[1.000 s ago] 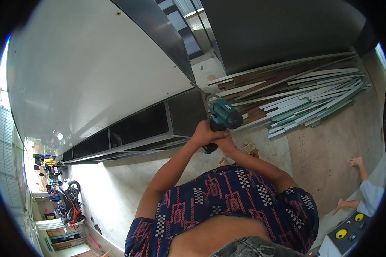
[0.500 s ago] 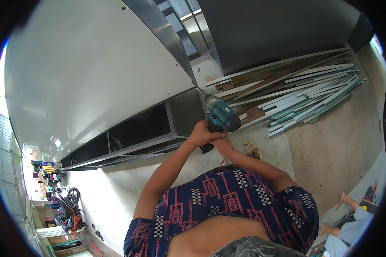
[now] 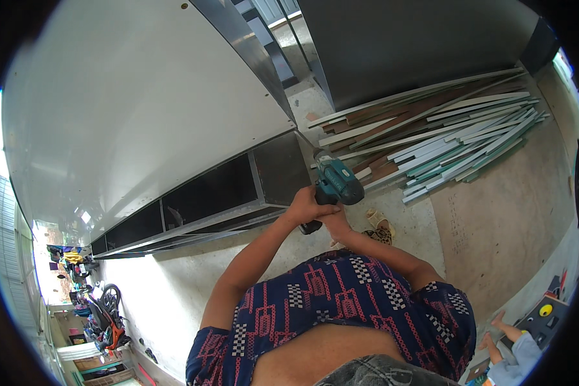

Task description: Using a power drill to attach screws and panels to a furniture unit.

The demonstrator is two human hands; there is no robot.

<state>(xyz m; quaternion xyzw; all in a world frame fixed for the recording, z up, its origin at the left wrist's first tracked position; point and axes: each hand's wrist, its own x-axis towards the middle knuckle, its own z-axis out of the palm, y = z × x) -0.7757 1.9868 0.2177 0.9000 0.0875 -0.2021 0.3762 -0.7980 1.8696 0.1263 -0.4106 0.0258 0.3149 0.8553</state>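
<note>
Both my hands grip a teal cordless drill [image 3: 336,181]. My left hand [image 3: 305,206] wraps the handle from the left and my right hand [image 3: 333,220] holds it from below. The drill's nose points up and left toward the end of a long grey cabinet [image 3: 238,186] with open dark compartments, lying on its side under a large white glossy panel [image 3: 141,109]. The drill tip is close to the cabinet's end corner [image 3: 312,154]; whether it touches is not clear.
A pile of long wooden and pale green strips [image 3: 444,135] lies on the concrete floor to the right. A dark grey panel [image 3: 405,45] stands behind it. Another person's feet [image 3: 502,331] show at lower right. Motorbikes [image 3: 100,309] stand at far lower left.
The drill and both hands have stayed at the cabinet's end. The other person's legs at lower right have shifted lower in view.
</note>
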